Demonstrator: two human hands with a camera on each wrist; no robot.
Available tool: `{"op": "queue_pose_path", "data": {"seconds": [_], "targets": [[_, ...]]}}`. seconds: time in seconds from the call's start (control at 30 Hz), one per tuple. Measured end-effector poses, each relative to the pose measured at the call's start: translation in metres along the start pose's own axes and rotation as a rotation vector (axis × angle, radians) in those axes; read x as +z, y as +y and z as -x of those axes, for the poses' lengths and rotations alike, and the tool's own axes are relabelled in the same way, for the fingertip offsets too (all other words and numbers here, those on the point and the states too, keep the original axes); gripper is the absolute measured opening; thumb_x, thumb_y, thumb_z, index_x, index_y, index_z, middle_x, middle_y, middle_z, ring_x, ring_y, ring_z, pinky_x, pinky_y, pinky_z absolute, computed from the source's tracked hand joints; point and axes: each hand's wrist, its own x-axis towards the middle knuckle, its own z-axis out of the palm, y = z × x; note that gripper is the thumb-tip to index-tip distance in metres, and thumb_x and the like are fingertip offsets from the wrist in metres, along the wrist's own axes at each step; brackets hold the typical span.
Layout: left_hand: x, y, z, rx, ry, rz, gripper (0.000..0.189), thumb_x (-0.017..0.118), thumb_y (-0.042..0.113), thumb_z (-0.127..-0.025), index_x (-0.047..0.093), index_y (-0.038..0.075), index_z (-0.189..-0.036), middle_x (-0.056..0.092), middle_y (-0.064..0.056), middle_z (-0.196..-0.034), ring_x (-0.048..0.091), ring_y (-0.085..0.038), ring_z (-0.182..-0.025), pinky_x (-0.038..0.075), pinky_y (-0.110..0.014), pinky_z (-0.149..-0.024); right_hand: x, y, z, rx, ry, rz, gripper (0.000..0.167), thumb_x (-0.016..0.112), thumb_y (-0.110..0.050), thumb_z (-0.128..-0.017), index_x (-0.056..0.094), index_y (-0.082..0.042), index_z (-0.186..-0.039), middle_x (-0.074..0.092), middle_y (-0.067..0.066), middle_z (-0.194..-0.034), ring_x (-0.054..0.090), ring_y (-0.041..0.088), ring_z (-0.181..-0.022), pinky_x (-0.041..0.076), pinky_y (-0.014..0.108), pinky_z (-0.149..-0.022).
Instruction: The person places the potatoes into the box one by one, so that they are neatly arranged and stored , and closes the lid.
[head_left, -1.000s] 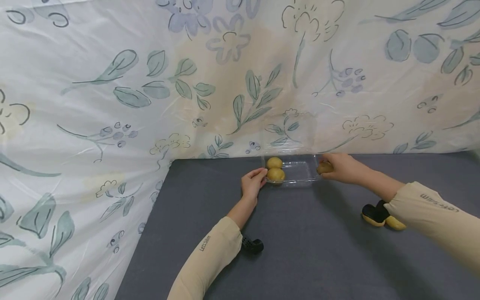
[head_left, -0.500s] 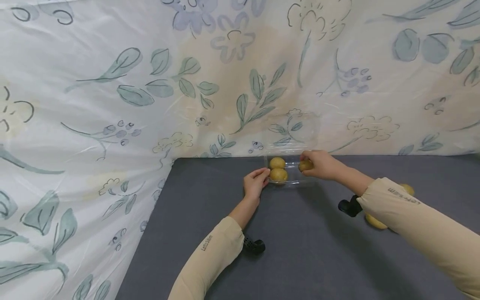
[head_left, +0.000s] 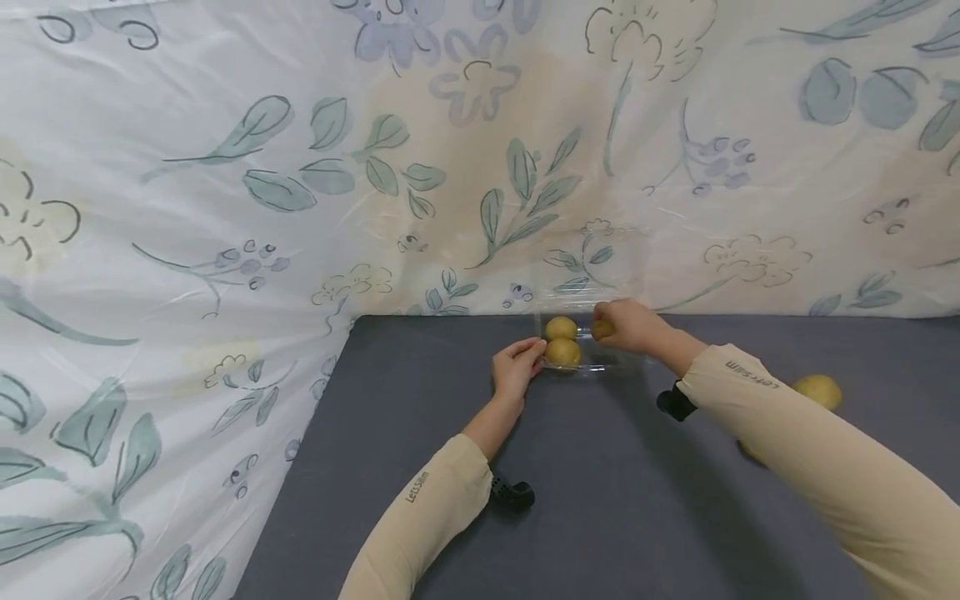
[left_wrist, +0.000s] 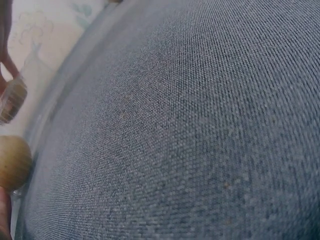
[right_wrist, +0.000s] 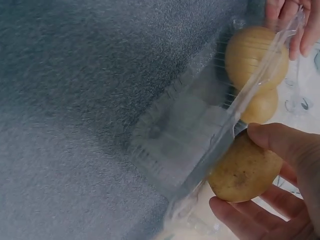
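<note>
A clear plastic clamshell box (head_left: 596, 367) lies at the back of the grey cloth, its lid raised against the patterned fabric. Two potatoes (head_left: 562, 352) sit in its left end, one behind the other. My left hand (head_left: 513, 371) pinches the box's left wall between thumb and fingers. Over the right part of the box, my right hand (head_left: 636, 323) holds another potato (right_wrist: 245, 167) between thumb and fingertips. In the right wrist view that potato is beside the near box wall; whether it touches the box's floor is hidden. The left wrist view mostly shows cloth.
One potato (head_left: 817, 390) lies on the cloth at the right, partly behind the right sleeve (head_left: 795, 425). Another shows only a sliver below that sleeve. Floral fabric (head_left: 450, 167) hangs close behind the box. A black device (head_left: 513, 493) juts from under the left sleeve.
My right hand has carried its potato leftward from outside the box's right end to over its inside. The left hand keeps its hold on the box. The view has shifted slightly.
</note>
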Motion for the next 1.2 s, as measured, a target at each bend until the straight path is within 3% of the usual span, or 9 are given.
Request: {"op": "queue_pose_path", "data": {"seconds": [0.47,1.2], "targets": [[0.000,-0.002,0.002,0.008,-0.018,-0.007,0.021,0.071,0.012,-0.082,0.070,0.000,-0.099,0.070,-0.011,-0.093,0.063,-0.008,-0.076,0.056,-0.027,-0.071,0.026,0.001,-0.016,-0.027,0.062,0.027,0.026,0.072,-0.005,-0.073,0.057,0.003,-0.092,0.063,0.020,-0.087,0.059,0.035,-0.081,0.049,0.047,-0.074],[0.000,0.000,-0.002,-0.005,-0.021,0.008,0.024,0.070,0.011,-0.082,0.068,-0.003,-0.102,0.070,-0.010,-0.092,0.062,-0.006,-0.074,0.056,-0.027,-0.072,0.040,0.004,-0.022,0.090,0.109,-0.039,0.035,0.070,-0.006,-0.079,0.055,0.005,-0.108,0.056,0.029,-0.101,0.056,0.042,-0.092,0.048,0.053,-0.078]]}}
